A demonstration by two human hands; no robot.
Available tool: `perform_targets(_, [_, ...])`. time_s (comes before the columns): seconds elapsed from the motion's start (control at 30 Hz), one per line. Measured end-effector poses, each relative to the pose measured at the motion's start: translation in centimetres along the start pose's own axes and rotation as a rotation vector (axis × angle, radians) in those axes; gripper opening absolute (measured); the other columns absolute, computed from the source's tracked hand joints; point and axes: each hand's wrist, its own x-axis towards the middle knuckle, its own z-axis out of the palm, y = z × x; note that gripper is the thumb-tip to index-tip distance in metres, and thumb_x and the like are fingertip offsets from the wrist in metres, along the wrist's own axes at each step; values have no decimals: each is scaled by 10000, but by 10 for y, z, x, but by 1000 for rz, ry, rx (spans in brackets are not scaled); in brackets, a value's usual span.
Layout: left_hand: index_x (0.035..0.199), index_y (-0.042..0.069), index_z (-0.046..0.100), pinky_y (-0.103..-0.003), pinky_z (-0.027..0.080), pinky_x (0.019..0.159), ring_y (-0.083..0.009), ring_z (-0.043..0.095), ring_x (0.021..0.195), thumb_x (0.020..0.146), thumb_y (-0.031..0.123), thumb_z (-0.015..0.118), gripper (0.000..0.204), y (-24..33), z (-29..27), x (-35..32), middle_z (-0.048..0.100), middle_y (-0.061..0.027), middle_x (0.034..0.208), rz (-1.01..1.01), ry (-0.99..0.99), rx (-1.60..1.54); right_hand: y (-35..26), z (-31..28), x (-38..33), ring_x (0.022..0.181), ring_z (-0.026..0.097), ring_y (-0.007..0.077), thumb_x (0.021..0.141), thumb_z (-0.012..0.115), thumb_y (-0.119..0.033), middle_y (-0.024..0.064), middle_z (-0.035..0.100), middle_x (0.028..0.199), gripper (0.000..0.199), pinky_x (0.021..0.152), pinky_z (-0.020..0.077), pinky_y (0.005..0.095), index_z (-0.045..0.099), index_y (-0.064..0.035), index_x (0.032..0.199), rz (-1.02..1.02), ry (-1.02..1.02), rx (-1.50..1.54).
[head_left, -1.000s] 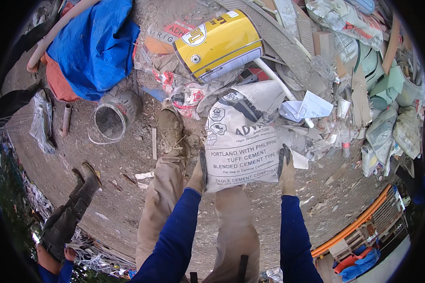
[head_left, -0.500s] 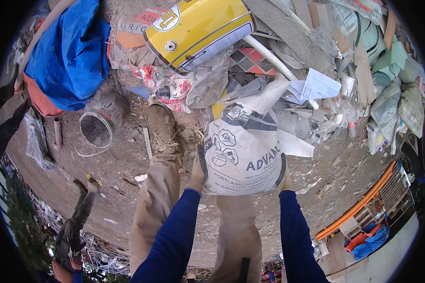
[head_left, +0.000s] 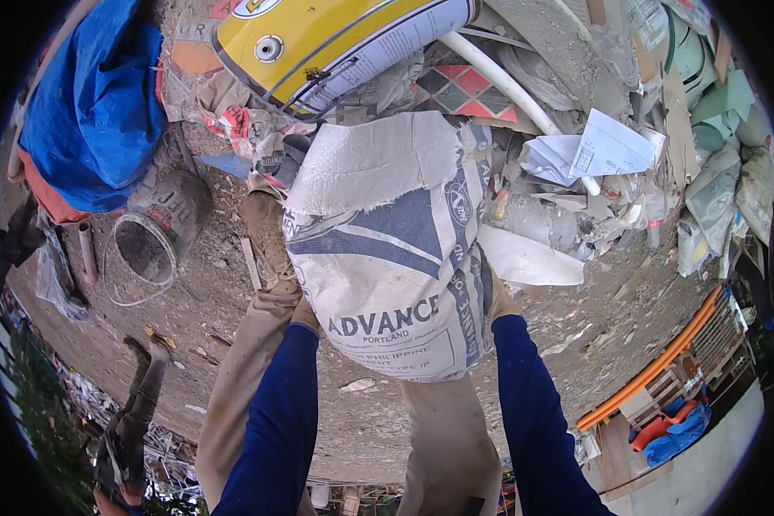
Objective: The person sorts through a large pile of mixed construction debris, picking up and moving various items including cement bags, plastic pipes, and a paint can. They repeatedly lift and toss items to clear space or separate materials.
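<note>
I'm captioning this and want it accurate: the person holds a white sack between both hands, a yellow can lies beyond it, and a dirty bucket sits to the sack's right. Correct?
Not quite: the dirty bucket is left of the white sack, as the head view shows. The left hand and right hand hold the sack between them, with the yellow can beyond it.

dirt ground [head_left: 611, 340], heaped debris [head_left: 550, 224] and a grimy bucket [head_left: 179, 211] suggest an outdoor building site.
</note>
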Motion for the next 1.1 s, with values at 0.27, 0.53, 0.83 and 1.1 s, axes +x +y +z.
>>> perform_targets(0.27, [1453, 47, 521, -388, 568, 992, -228, 668, 1180, 1076, 214, 478, 415, -10, 44, -76, 647, -97, 1380, -17, -182, -73, -20, -19, -35, 1338, 516, 162, 1083, 497, -289, 92, 556, 1478, 561, 1128, 388, 290, 404, 3, 1552, 113, 14, 96])
perform_targets(0.53, [1502, 112, 504, -397, 540, 1032, -234, 661, 1179, 1087, 383, 458, 497, -17, 141, -303, 643, -74, 1389, 135, -230, 210, -140, -67, -226, 1355, 501, 163, 1085, 493, -270, 93, 533, 1501, 560, 1134, 382, 291, 385, 2, 1562, 255, 120, 222])
perform_targets(0.83, [1518, 135, 492, -422, 524, 1054, -252, 645, 1206, 1067, 522, 447, 596, -32, 185, -404, 619, -99, 1418, -201, -431, -417, -254, -104, -314, 1373, 484, 163, 1087, 490, -249, 94, 508, 1526, 561, 1142, 377, 292, 363, 2, 1573, 216, 182, 276])
perform_targets(1.1, [1531, 156, 475, -599, 527, 1001, -379, 620, 1220, 953, 771, 445, 844, -53, 172, -321, 585, -150, 1444, -145, -267, -476, -319, -82, -210, 1415, 453, 190, 1088, 488, -218, 104, 465, 1567, 573, 1163, 361, 299, 319, -1, 1591, 251, -5, 138])
